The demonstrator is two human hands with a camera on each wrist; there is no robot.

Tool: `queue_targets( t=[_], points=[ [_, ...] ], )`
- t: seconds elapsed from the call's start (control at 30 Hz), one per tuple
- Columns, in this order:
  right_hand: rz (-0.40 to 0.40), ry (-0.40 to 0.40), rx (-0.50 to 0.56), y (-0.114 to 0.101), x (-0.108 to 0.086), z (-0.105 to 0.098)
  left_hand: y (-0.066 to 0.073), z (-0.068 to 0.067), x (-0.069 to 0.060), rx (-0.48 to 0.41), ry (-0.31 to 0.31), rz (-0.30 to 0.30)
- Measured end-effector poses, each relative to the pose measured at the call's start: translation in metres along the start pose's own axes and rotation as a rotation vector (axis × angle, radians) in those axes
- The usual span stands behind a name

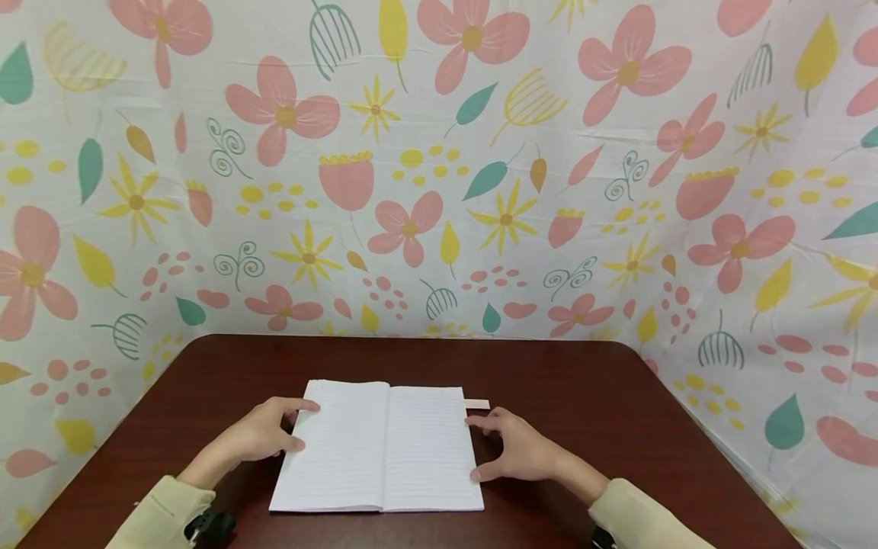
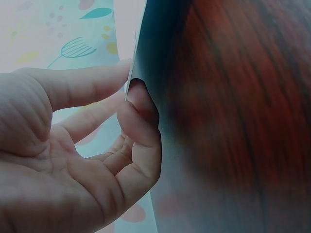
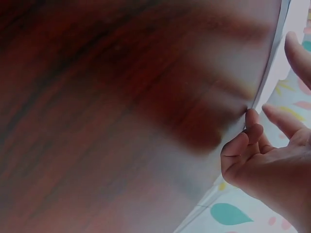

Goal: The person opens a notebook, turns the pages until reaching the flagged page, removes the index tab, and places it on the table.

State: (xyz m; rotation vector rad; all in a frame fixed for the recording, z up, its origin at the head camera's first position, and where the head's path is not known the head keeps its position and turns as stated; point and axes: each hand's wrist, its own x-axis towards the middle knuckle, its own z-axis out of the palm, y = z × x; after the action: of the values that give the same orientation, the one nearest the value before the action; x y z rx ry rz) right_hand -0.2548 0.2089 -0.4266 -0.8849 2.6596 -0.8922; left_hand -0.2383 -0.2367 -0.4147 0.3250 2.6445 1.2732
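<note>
An open notebook (image 1: 343, 450) with lined white pages lies on the dark table. My left hand (image 1: 264, 431) holds its left edge, thumb and index finger on the page; in the left wrist view the hand (image 2: 97, 131) pinches the thin edge, with other fingers curled beneath. At the right edge is my right hand (image 1: 521, 450), thumb and index finger at the page's side. The right wrist view shows the right hand (image 3: 272, 150) with fingertips touching the notebook's edge (image 3: 272, 68) and several fingers curled. A pale strip (image 1: 477, 404) sticks out past the upper right edge.
The dark red-brown table (image 1: 569, 389) extends around the notebook on all sides. Behind it hangs a white cloth (image 1: 439, 290) with pink, yellow and green flowers and leaves, which also runs along both sides.
</note>
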Motion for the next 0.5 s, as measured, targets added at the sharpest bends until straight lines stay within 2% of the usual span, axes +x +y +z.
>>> queue_targets(
  t=[0.5],
  points=[
    [0.003, -0.003, 0.017, 0.0012, 0.0026, 0.003, 0.0007, 0.0014, 0.0008, 0.01, 0.01, -0.022]
  ],
)
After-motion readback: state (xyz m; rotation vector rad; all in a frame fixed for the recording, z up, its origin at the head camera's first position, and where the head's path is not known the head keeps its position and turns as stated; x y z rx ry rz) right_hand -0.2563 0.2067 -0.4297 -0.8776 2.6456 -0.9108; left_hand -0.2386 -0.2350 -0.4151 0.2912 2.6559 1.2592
